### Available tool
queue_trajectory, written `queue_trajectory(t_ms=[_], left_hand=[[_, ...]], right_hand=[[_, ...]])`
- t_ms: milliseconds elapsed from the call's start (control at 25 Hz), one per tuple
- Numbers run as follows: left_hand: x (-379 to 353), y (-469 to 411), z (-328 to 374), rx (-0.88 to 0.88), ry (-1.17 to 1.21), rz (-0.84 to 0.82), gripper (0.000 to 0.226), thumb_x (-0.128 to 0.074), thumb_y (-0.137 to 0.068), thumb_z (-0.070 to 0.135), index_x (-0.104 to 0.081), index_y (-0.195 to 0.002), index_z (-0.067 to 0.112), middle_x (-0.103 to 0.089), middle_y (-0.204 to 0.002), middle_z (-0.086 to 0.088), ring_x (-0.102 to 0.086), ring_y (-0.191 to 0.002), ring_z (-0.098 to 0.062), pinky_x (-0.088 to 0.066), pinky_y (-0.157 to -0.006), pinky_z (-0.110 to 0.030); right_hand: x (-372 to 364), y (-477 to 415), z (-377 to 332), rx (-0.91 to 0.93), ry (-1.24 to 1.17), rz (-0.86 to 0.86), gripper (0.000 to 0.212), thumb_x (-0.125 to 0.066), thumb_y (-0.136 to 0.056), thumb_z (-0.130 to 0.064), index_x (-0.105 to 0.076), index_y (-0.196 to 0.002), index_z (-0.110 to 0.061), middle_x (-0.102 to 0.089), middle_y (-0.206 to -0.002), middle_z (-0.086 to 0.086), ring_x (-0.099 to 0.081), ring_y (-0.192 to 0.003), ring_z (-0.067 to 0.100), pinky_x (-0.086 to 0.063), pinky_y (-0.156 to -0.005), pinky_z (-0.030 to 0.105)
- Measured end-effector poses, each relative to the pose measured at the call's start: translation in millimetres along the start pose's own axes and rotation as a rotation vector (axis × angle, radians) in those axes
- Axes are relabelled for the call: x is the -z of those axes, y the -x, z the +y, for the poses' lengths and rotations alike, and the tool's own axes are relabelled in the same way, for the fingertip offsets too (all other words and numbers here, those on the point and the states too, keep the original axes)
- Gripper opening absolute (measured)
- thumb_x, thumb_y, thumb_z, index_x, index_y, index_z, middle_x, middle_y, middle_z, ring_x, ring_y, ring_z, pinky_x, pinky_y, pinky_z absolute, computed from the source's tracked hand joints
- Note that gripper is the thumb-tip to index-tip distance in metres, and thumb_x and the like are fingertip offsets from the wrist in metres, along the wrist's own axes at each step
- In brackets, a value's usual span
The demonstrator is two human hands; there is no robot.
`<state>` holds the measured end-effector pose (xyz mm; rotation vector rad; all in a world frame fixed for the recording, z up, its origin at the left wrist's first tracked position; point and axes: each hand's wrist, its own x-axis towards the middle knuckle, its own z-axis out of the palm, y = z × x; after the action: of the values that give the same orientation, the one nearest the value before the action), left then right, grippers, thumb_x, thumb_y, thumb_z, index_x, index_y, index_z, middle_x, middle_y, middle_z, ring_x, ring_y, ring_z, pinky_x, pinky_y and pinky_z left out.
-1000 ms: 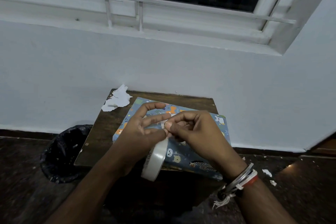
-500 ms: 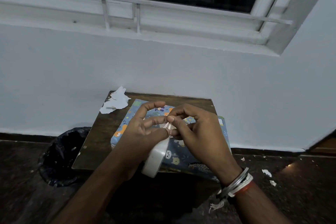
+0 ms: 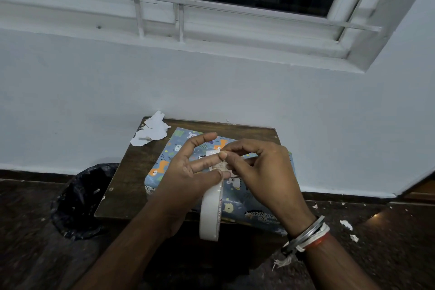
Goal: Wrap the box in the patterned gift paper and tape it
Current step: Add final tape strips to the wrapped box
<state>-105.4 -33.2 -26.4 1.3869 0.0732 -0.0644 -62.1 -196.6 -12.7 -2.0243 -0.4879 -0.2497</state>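
Observation:
A box wrapped in blue gift paper with animal prints (image 3: pixel 244 205) lies on a small dark wooden table (image 3: pixel 131 172). Above it my left hand (image 3: pixel 188 172) holds a white roll of tape (image 3: pixel 210 214), thumb pressed on the roll's top, fingers stretched out. My right hand (image 3: pixel 261 172) pinches the free end of the tape (image 3: pixel 217 160) between thumb and forefinger, a short strip pulled up from the roll. Both hands hide the middle of the box.
Torn white paper scraps (image 3: pixel 150 132) lie on the table's far left corner. A bin lined with a black bag (image 3: pixel 80 198) stands left of the table. Small paper bits (image 3: pixel 346 225) dot the dark floor at right. A white wall and barred window rise behind.
My right hand has drawn the tape end up and away from the roll, so a short strip now shows. The left hand's fingers have spread out straighter.

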Motion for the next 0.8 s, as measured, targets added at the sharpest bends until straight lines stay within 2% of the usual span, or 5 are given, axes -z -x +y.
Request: queue_trajectory(t_ms=[160, 320, 520, 720, 800], left_hand=[[1.5, -1.1, 1.7, 0.026, 0.018, -0.027, 0.062, -0.071, -0.085, -0.009, -0.059, -0.128, 0.034, -0.077, -0.112, -0.009, -0.076, -0.100, -0.030, -0.057, -0.087, -0.041], [8.9, 0.7, 2.5, 0.042, 0.013, -0.051, 0.058, -0.069, -0.088, -0.008, -0.064, -0.128, 0.034, -0.077, -0.115, -0.007, -0.074, -0.107, -0.030, -0.053, -0.100, -0.052], [11.4, -0.4, 2.1, 0.028, -0.007, -0.082, 0.055, -0.070, -0.090, -0.002, -0.068, -0.126, 0.040, -0.075, -0.120, -0.005, -0.072, -0.111, -0.025, -0.050, -0.105, -0.048], [11.6, -2.5, 4.0, 0.015, -0.019, -0.110, 0.052, -0.066, -0.093, -0.004, -0.069, -0.127, 0.035, -0.075, -0.120, -0.004, -0.074, -0.107, -0.026, -0.055, -0.091, -0.036], [12.7, -1.9, 5.5, 0.018, -0.014, -0.124, 0.049, -0.064, -0.093, -0.004, -0.070, -0.127, 0.031, -0.076, -0.118, -0.002, -0.073, -0.108, -0.024, -0.059, -0.089, -0.032]], right_hand=[[0.3, 0.5, -0.6, -0.080, 0.073, 0.073, 0.014, -0.085, -0.083, -0.033, -0.077, -0.094, -0.033, -0.075, -0.074, -0.015, -0.070, -0.068, -0.001, -0.054, -0.062, 0.018], [27.3, -6.6, 14.2, -0.046, 0.333, 0.246, 0.011, -0.080, -0.086, -0.038, -0.070, -0.084, -0.032, -0.069, -0.078, -0.024, -0.066, -0.069, -0.001, -0.052, -0.067, 0.023], [50.2, -3.1, 47.1, -0.215, 0.689, -0.124, 0.015, -0.074, -0.088, -0.048, -0.074, -0.101, -0.040, -0.073, -0.092, -0.019, -0.069, -0.087, 0.006, -0.052, -0.074, 0.027], [46.3, -12.2, 46.2, -0.277, 0.732, -0.207, 0.032, -0.071, -0.092, -0.033, -0.070, -0.124, -0.034, -0.075, -0.108, -0.005, -0.068, -0.101, 0.018, -0.053, -0.084, 0.032], [44.7, -14.0, 42.6, -0.276, 0.817, -0.269, 0.027, -0.068, -0.092, -0.033, -0.073, -0.118, -0.030, -0.074, -0.101, -0.004, -0.067, -0.095, 0.021, -0.054, -0.078, 0.032]])
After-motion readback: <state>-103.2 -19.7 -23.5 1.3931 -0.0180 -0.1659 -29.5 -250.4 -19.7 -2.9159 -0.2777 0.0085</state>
